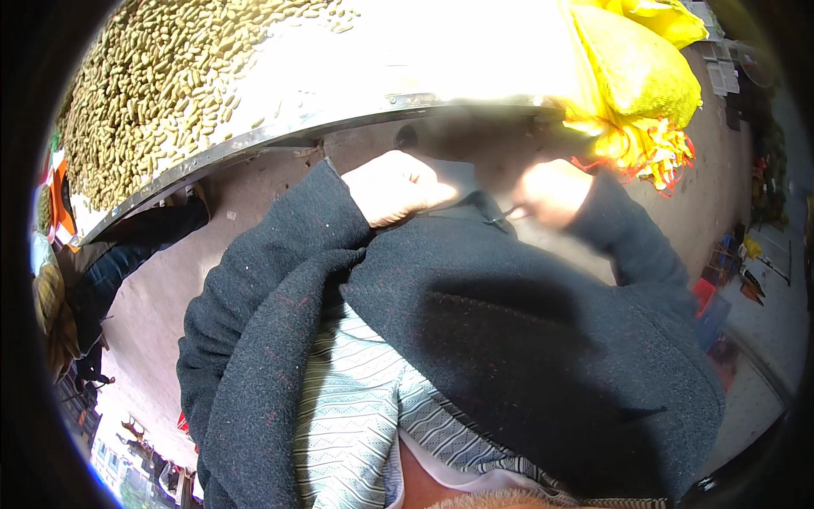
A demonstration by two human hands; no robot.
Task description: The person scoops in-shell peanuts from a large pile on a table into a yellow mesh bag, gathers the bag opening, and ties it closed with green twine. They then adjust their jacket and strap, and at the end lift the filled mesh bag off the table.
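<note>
A dark grey wool coat [475,254] hangs open over a patterned grey-and-white top [348,399]. My left hand [394,187] is closed on the coat's front, its fingers curled inward. To its right, my right hand [551,193] is smeared by motion. Its thumb and finger come together beside a thin dark strip at the coat's edge, but what they pinch cannot be made out. Both hands are in front of my body, just short of the table's edge.
A white table [407,59] with a dark metal rim spans the far side. Many small oblong greenish-tan pieces [161,93] cover its left part. Full yellow mesh sacks [636,68] stand at the right. Another person's legs [127,254] show at left; a red crate [704,297] sits at right.
</note>
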